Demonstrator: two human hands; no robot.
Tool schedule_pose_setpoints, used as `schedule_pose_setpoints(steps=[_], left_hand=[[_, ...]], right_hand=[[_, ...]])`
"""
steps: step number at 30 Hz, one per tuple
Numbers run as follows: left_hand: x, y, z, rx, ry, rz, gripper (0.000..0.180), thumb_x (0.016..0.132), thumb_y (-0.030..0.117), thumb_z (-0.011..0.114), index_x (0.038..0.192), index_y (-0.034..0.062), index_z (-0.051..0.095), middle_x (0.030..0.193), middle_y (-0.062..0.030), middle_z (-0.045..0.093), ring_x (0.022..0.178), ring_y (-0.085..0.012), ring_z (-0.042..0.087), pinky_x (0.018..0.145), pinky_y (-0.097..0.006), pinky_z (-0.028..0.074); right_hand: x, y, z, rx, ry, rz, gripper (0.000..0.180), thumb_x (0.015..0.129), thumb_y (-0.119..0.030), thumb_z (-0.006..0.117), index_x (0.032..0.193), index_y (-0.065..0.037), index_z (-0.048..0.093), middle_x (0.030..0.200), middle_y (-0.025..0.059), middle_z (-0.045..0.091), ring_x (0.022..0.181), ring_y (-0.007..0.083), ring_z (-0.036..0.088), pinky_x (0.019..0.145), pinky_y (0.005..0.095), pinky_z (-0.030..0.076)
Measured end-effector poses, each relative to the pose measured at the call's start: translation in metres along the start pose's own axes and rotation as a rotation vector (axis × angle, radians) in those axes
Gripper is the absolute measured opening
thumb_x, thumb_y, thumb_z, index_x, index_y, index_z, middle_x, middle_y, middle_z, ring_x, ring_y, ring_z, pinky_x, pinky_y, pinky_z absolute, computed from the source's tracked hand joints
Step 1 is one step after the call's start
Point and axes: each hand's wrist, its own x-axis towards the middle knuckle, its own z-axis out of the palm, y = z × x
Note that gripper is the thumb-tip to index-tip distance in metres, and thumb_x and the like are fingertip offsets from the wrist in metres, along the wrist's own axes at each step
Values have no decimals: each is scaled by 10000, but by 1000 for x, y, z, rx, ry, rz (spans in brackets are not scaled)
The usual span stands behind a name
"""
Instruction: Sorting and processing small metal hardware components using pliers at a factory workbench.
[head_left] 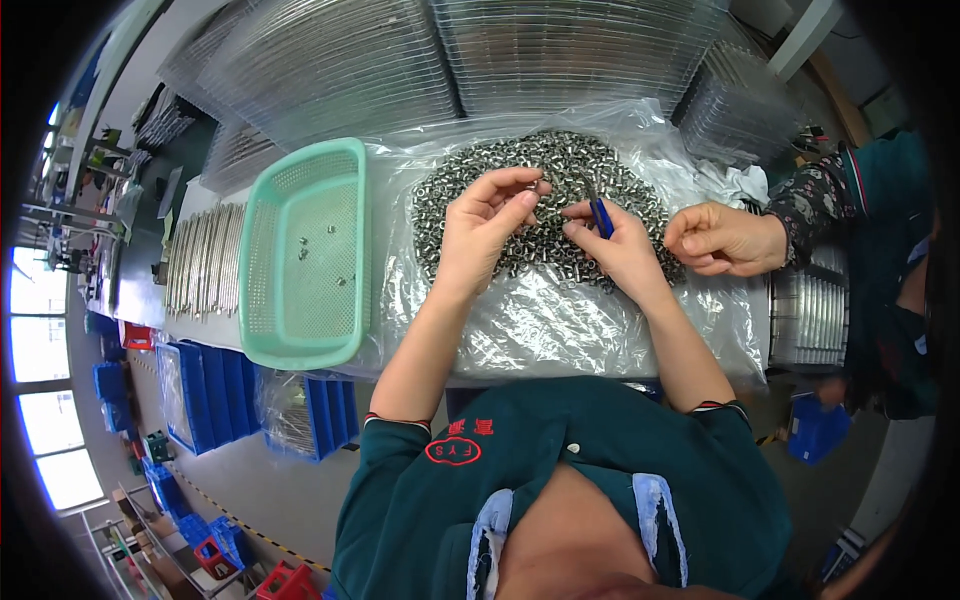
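Note:
A wide heap of small shiny metal sleeves [470, 165] lies on clear plastic sheeting. Over the heap's middle, my left hand [476, 228] is closed, thumb and fingertips pinching what looks like one small metal part. My right hand [632, 252], just to the right, wraps round a blue-handled tool [602, 218] with a thin dark end pointing away from me; its exact kind is unclear. At the heap's right edge rests a co-worker's hand [728, 240], coming from a floral sleeve. Left of the heap, a pale green perforated basket [357, 250] holds several small metal pieces.
Stacks of clear plastic trays [330, 70] rise behind the heap, with another tray stack [740, 105] at the far right. A row of metal rods [205, 260] lies left of the basket. Blue bins [215, 395] stand below the table's left front edge.

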Motion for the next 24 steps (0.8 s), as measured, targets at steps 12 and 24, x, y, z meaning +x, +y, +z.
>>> schedule_pose_setpoints(steps=[12, 24], left_hand=[[0, -7, -22, -211, 82, -83, 267, 821, 89, 586, 1076, 11, 570, 945, -76, 624, 709, -53, 521, 646, -177, 423], [3, -12, -26, -130, 114, -23, 227, 790, 75, 622, 1007, 28, 571, 915, -59, 623, 760, -67, 535, 681, -195, 432]], right_hand=[[-17, -15, -2, -773, -336, -240, 259, 739, -288, 645, 810, -42, 606, 766, 88, 576, 675, 255, 572, 604, 334, 448], [-30, -27, 9, -925, -405, -401, 264, 775, -275, 609, 941, -78, 552, 854, 71, 598, 747, 238, 606, 612, 315, 474]])
